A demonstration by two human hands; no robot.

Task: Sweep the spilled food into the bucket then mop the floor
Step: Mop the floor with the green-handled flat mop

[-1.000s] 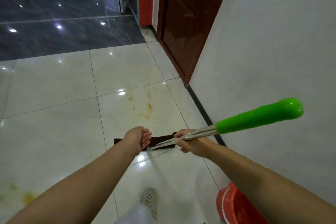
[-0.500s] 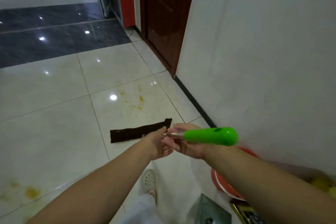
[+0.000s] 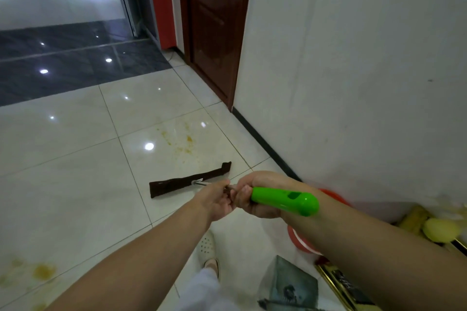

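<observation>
Green-handled mop is clasped by right hand and left hand; its brown pad is laid near yellow stains.

Materials and finishes, corridor floor and mop.

You stand on pale glazed floor tiles, glossy enough to mirror the ceiling lights, with a darker polished stone band beyond. Dried yellow-orange stains dull the glaze in patches. Your mop has a bright green, smooth, glossy plastic grip, a thin shiny metal shaft, and a dark brown matt cloth pad. The door looks like varnished reddish wood; the wall is matt white. The red bucket looks like smooth plastic.
</observation>
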